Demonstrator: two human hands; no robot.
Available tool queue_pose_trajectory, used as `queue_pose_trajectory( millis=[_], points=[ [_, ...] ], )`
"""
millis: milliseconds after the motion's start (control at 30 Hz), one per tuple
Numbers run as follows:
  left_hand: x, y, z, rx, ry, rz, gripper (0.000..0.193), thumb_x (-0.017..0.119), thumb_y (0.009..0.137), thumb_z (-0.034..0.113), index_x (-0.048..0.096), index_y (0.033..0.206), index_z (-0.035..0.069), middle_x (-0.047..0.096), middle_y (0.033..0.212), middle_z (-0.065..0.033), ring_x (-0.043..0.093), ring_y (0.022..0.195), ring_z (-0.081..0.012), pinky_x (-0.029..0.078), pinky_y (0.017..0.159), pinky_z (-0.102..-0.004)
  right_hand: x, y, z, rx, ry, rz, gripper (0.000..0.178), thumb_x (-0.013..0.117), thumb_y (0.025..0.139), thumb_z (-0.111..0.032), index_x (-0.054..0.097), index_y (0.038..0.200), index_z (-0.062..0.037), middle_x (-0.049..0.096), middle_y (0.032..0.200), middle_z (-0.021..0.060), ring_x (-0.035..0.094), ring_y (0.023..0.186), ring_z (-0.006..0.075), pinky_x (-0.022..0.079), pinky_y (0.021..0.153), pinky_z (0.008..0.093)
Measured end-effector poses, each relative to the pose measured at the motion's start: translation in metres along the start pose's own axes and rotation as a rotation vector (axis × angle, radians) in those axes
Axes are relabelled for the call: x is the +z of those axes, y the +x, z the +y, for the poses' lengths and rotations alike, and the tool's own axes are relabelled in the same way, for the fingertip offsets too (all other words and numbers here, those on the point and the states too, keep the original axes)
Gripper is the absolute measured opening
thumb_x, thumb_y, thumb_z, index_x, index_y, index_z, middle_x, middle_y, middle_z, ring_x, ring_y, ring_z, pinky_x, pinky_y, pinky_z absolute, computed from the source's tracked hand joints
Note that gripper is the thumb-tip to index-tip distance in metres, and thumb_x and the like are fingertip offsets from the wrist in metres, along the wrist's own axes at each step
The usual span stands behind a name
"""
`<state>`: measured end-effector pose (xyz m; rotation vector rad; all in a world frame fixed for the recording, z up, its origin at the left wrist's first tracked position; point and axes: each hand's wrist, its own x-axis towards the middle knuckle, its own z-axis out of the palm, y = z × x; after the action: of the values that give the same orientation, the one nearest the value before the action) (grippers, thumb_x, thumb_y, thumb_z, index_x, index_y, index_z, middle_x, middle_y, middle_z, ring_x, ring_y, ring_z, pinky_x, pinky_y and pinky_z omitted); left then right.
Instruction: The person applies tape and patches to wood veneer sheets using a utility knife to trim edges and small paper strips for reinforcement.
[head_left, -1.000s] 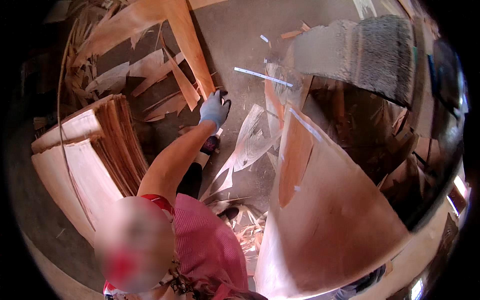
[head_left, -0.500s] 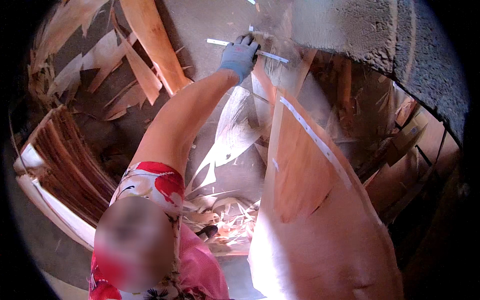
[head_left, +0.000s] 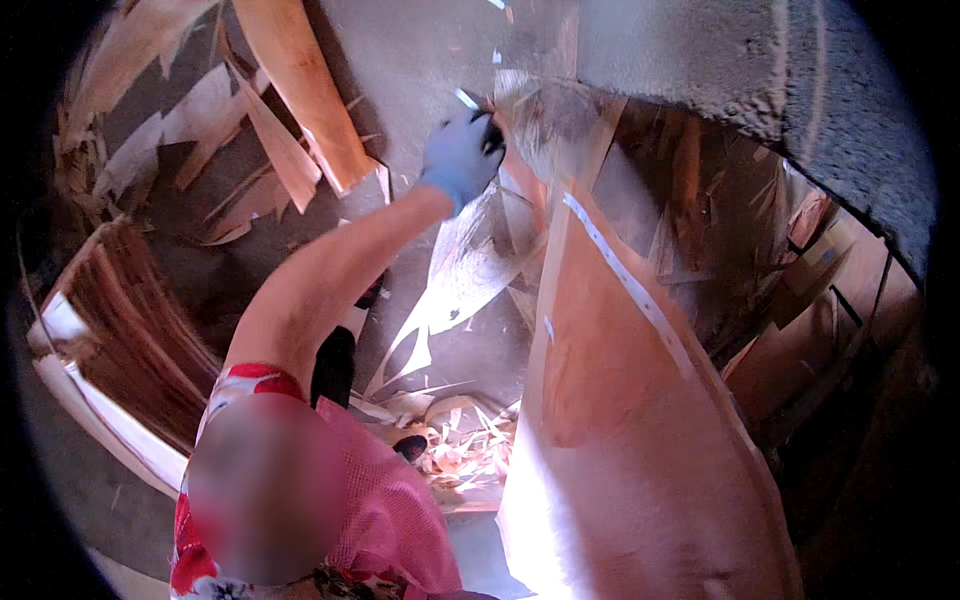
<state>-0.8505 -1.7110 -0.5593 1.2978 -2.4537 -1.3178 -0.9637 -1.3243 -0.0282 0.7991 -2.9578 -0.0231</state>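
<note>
My left hand (head_left: 462,155), in a grey-blue work glove with dark finger coating, is stretched out ahead over the floor and somewhat blurred. Its fingers are curled around a short strip of white tape (head_left: 466,98), one end of which sticks out past them. To the hand's right rises a large thin wood veneer sheet (head_left: 650,450), its pointed end toward the hand. A dotted white tape line (head_left: 630,280) runs along the sheet's right edge. My right hand does not show.
A stack of veneer (head_left: 140,330) stands at left, and an orange-brown board (head_left: 300,90) lies beyond it. Torn veneer pieces (head_left: 465,260) and shavings (head_left: 470,440) litter the floor. A rough grey slab (head_left: 740,70) fills the upper right, above a cardboard-coloured box (head_left: 815,265).
My left hand has drawn slightly left and nearer. The tape strip, which stuck out on both sides of the hand, now shows only a short end. A dark shape appears beside my arm.
</note>
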Motion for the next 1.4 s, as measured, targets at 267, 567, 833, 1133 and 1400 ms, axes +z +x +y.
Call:
queue_pose_trajectory(
  millis=[267, 567, 833, 1133, 1400],
  points=[
    [-0.132, -0.152, 0.032, -0.514, -1.159, -0.14, 0.025, 0.069, 0.093, 0.011, 0.066, 0.116, 0.0, 0.07, 0.104, -0.0023, 0.064, 0.089, -0.0104, 0.052, 0.082, -0.0243, -0.03, -0.022, 0.02, 0.082, 0.153, 0.054, 0.054, 0.049, 0.1, -0.043, 0.049, 0.135, -0.002, 0.05, 0.134, 0.0143, 0.046, 0.126, 0.0317, 0.039, 0.107, 0.0473],
    [-0.291, -0.247, 0.201, -0.288, -1.394, -0.409, 0.015, 0.066, 0.092, 0.004, 0.063, 0.106, 0.0, 0.067, 0.105, -0.0059, 0.067, 0.085, -0.0141, 0.057, 0.076, -0.0293, -0.061, -0.028, 0.027, -0.141, 0.002, 0.091, 0.036, 0.049, 0.104, -0.02, 0.053, 0.134, 0.0, 0.049, 0.138, 0.0248, 0.048, 0.128, 0.0401, 0.041, 0.108, 0.0513],
    [-0.373, -0.32, 0.313, -0.01, -1.116, -0.648, 0.019, 0.071, 0.082, 0.001, 0.064, 0.1, 0.002, 0.064, 0.111, -0.0061, 0.06, 0.097, -0.0119, 0.049, 0.089, -0.0271, -0.111, -0.06, -0.115, 0.345, 1.416, -0.615, 0.055, 0.066, 0.089, -0.005, 0.049, 0.141, 0.0033, 0.068, 0.09, 0.0057, 0.063, 0.074, 0.0109, 0.052, 0.07, 0.0239],
    [-0.377, -0.351, 0.339, 0.012, -1.097, -0.73, 0.021, 0.07, 0.079, 0.008, 0.064, 0.098, 0.001, 0.065, 0.11, -0.0084, 0.06, 0.095, -0.0135, 0.049, 0.085, -0.0257, -0.071, -0.057, -0.157, 0.324, 2.046, -0.749, 0.046, 0.066, 0.093, -0.009, 0.054, 0.138, -0.0059, 0.063, 0.08, -0.0011, 0.049, 0.061, 0.0037, 0.039, 0.054, 0.019],
    [-0.418, -0.34, 0.314, -0.202, -1.778, -0.54, 0.045, 0.063, 0.073, 0.004, 0.06, 0.117, 0.01, 0.066, 0.116, -0.0209, 0.068, 0.084, -0.0289, 0.057, 0.074, -0.0368, -0.05, -0.029, -0.2, 0.346, 1.56, -0.538, 0.031, 0.064, 0.092, 0.0, 0.064, 0.123, 0.0009, 0.069, 0.089, 0.0042, 0.055, 0.065, 0.0074, 0.046, 0.059, 0.0229]
  ],
)
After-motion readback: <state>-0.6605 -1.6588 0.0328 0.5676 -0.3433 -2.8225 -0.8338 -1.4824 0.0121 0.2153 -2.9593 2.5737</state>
